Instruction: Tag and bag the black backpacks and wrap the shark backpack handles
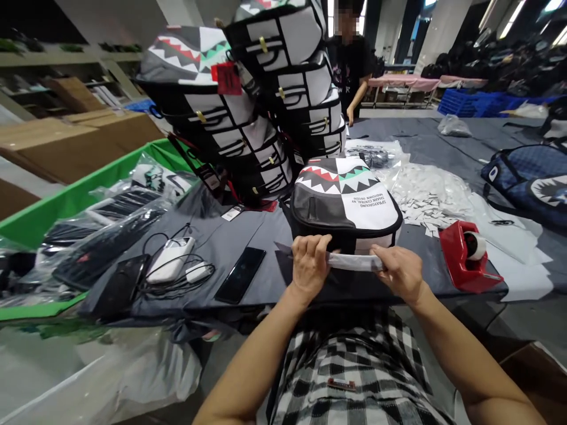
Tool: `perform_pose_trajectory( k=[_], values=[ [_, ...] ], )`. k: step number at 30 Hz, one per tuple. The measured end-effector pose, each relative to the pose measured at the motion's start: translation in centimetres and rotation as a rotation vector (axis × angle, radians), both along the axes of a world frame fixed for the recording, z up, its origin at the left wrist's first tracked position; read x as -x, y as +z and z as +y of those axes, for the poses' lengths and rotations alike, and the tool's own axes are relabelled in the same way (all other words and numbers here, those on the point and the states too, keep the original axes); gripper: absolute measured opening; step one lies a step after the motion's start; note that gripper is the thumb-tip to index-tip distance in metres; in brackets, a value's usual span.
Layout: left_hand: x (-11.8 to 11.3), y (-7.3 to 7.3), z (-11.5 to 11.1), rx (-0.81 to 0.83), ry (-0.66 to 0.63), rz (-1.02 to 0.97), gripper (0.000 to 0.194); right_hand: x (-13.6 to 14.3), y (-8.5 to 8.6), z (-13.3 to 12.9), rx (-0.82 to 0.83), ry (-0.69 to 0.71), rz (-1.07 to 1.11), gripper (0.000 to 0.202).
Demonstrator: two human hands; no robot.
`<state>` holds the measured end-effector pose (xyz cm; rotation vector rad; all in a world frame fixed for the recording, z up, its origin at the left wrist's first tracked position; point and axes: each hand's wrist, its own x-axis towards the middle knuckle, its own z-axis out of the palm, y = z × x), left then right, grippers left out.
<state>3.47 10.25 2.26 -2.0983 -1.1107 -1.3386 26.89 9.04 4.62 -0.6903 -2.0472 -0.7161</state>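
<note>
A pale, flat strip [354, 262] is stretched between my two hands at the table's front edge. My left hand [310, 260] is closed round its left end, and a dark pointed piece sticks out to the left of that hand. My right hand [401, 267] pinches the other end. Just beyond the strip lies a black and white backpack [345, 198] with a red and green shark-teeth pattern and printed lettering. Its front side is partly hidden by my hands and the strip.
Stacked backpacks [230, 130] rise behind on the left. A phone [240, 274], a white power bank [170, 260] with cables and a green-edged bin [84, 183] are left. Right are a red tape dispenser [460, 262] and small white tags [432, 198]. A person [349, 71] stands across the table.
</note>
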Motion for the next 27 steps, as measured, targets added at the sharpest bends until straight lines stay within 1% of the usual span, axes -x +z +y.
perform_pose_trajectory(
  k=[1,2,3,5,6,7,8,9,10,12,14,16,18,22,24,27],
  values=[
    [0.0,-0.1,-1.3,0.098,0.019,-0.047,0.042,-0.2,-0.2,0.2,0.001,-0.030,0.006,0.040],
    [0.1,-0.2,-2.9,0.186,0.007,-0.087,0.047,-0.4,-0.5,0.3,0.005,-0.051,0.010,0.040],
    [0.3,-0.4,-4.6,0.265,-0.028,-0.135,0.046,-0.7,-0.9,0.3,0.014,-0.054,0.014,0.040],
    [0.4,-0.8,-7.7,0.368,-0.101,-0.309,0.027,-1.3,-1.9,0.3,0.063,-0.004,0.019,0.040],
    [0.3,-0.9,-8.7,0.423,-0.116,-0.414,0.017,-1.5,-2.5,0.2,0.106,0.037,0.019,0.039],
    [0.0,-1.1,-9.3,0.488,-0.113,-0.522,0.010,-1.7,-3.0,0.0,0.153,0.079,0.014,0.039],
    [-0.4,-1.3,-9.3,0.570,-0.103,-0.617,0.011,-1.7,-3.5,-0.1,0.194,0.115,0.005,0.038],
    [-0.9,-1.5,-8.9,0.654,-0.093,-0.711,0.014,-1.7,-4.0,-0.3,0.217,0.142,-0.004,0.039],
    [-1.5,-1.8,-8.2,0.738,-0.094,-0.810,0.017,-1.6,-4.4,-0.5,0.223,0.159,-0.012,0.040],
    [-2.4,-2.5,-6.3,0.883,-0.147,-1.031,0.027,-1.2,-4.9,-0.9,0.210,0.172,-0.026,0.044],
    [-3.0,-3.2,-4.8,0.987,-0.197,-1.266,0.038,-0.8,-5.4,-1.2,0.210,0.190,-0.036,0.047],
    [-3.2,-3.6,-4.3,1.080,-0.212,-1.466,0.043,-0.6,-5.8,-1.4,0.220,0.226,-0.032,0.047],
    [-3.2,-3.5,-4.5,1.154,-0.185,-1.630,0.040,-0.5,-6.3,-1.6,0.209,0.263,-0.026,0.046],
    [-3.2,-2.5,-4.9,1.318,-0.085,-1.893,0.026,-0.6,-7.1,-1.8,0.206,0.257,-0.048,0.045],
    [-3.2,-2.0,-4.9,1.399,-0.071,-1.974,0.026,-0.8,-7.3,-1.7,0.214,0.259,-0.046,0.046],
    [-3.0,-1.8,-5.0,1.444,-0.078,-2.029,0.027,-1.0,-7.6,-1.5,0.217,0.276,-0.036,0.048]
  ],
)
